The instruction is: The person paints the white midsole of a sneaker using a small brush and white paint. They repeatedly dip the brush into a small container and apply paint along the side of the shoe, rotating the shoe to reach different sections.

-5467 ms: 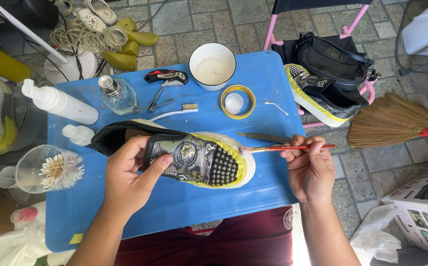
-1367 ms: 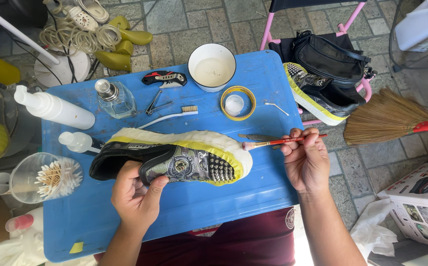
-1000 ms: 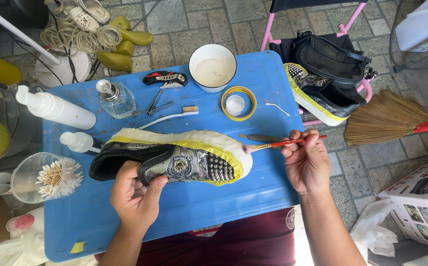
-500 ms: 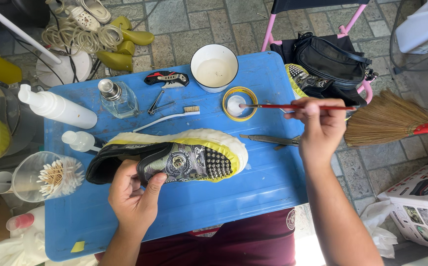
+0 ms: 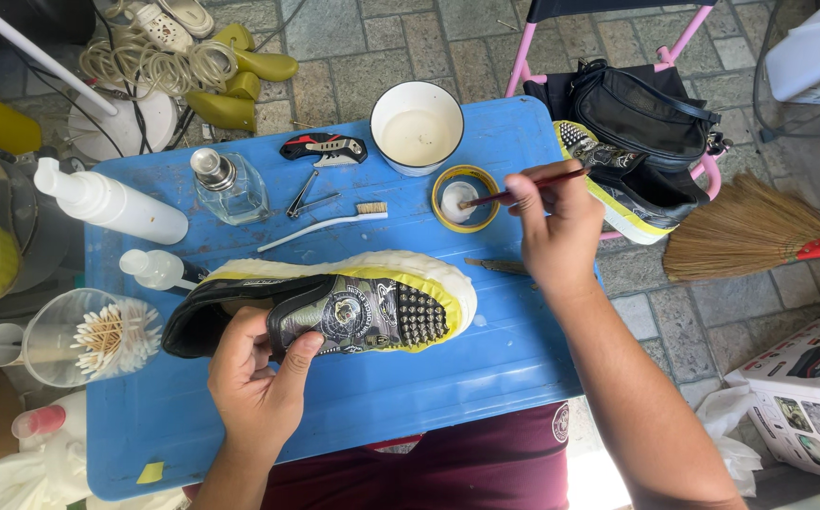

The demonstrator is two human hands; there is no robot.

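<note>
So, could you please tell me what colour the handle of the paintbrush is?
Red: the paintbrush in the right hand has a thin red handle, seen in the head view.

White printed carton (image 5: 802, 397), lower right

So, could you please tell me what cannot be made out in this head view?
- Brush tip: too small to tell whether it touches the paste in the yellow tin.
- Shoe opening: covered by the left hand.
- Second shoe: mostly under the black bag.
- Broom handle: cut off by the right edge.
</note>
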